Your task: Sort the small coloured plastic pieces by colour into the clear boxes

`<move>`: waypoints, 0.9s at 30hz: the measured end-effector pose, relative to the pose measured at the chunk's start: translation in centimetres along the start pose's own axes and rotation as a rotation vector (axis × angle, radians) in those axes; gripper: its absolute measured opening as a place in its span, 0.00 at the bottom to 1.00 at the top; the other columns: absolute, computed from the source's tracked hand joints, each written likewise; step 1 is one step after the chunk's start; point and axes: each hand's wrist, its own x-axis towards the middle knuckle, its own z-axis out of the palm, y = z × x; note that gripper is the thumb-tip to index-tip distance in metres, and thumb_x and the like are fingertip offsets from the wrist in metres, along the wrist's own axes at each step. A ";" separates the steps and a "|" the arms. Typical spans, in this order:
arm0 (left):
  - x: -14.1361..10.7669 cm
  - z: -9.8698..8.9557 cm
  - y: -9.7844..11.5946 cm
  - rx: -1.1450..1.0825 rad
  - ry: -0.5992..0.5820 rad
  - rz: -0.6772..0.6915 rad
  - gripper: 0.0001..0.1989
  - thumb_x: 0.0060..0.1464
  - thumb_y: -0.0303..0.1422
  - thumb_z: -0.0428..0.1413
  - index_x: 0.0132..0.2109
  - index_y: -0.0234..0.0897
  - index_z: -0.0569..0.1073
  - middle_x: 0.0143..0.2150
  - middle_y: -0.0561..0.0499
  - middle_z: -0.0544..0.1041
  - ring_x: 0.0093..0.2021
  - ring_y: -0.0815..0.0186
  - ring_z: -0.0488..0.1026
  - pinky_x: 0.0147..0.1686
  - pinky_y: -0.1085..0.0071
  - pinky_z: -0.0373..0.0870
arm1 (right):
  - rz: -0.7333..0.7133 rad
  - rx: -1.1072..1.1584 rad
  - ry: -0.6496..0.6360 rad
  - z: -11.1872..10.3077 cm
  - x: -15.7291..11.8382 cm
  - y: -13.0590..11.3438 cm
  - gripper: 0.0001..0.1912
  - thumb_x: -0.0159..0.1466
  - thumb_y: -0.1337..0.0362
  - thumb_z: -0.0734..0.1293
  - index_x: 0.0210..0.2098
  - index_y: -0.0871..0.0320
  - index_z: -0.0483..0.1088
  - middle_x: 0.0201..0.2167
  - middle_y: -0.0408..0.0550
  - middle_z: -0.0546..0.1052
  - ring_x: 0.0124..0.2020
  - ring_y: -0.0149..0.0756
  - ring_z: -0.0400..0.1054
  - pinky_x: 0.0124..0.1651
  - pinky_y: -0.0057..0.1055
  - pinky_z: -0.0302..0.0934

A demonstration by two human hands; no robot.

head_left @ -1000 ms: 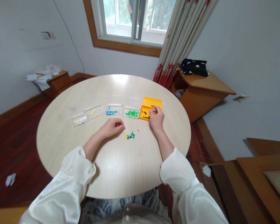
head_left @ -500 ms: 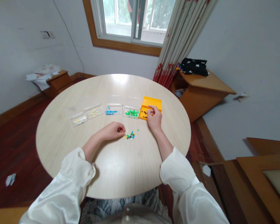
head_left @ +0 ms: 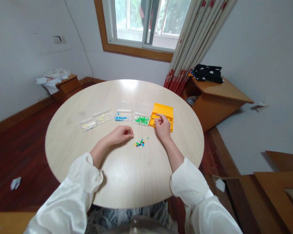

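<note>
My left hand [head_left: 122,134] is curled with fingertips pressed together, just up and left of a small mixed pile of tiny pieces [head_left: 140,143] in green, blue, yellow and brown. Whether something tiny sits in that pinch is hidden. My right hand [head_left: 162,127] is over an open yellow box [head_left: 163,110], its fingers bent in a pinch above the small dark pieces inside. What those fingers hold, if anything, is too small to make out. Left of the box stands a clear case of green pieces [head_left: 142,120], then a clear case of blue pieces [head_left: 120,117].
Further left are two clear cases with pale yellow pieces [head_left: 104,117] and yellow pieces [head_left: 86,125]. All stand on a round pale table [head_left: 127,175]. One stray green piece [head_left: 147,137] lies right of the pile. A wooden cabinet [head_left: 217,100] stands beyond the table.
My left hand has drawn slightly up and away from the mixed pile. My right hand stays over the yellow box. The whole view has shifted a little.
</note>
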 end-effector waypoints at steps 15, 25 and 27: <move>-1.5 -8.1 -4.2 0.266 0.997 -0.410 0.03 0.43 0.29 0.49 0.26 0.37 0.67 0.25 0.53 0.70 0.28 0.67 0.66 0.33 0.71 0.63 | -0.006 -0.029 -0.043 0.3 -0.1 0.0 0.15 0.54 0.63 0.61 0.38 0.62 0.72 0.20 0.39 0.66 0.22 0.30 0.58 0.32 0.29 0.56; -2.8 -9.5 -6.5 0.403 1.084 -0.641 0.02 0.44 0.29 0.49 0.26 0.39 0.65 0.30 0.46 0.72 0.37 0.58 0.70 0.42 0.63 0.66 | -0.172 -0.008 -0.286 0.7 -1.1 -0.7 0.10 0.55 0.65 0.61 0.31 0.59 0.74 0.23 0.43 0.71 0.25 0.30 0.61 0.31 0.28 0.57; -2.9 -9.5 -6.8 0.408 1.077 -0.662 0.02 0.43 0.29 0.49 0.26 0.39 0.64 0.30 0.46 0.72 0.36 0.56 0.71 0.41 0.62 0.67 | -0.283 -0.003 -0.418 0.8 -1.7 -1.1 0.08 0.55 0.67 0.62 0.28 0.58 0.74 0.25 0.45 0.74 0.28 0.32 0.64 0.35 0.30 0.59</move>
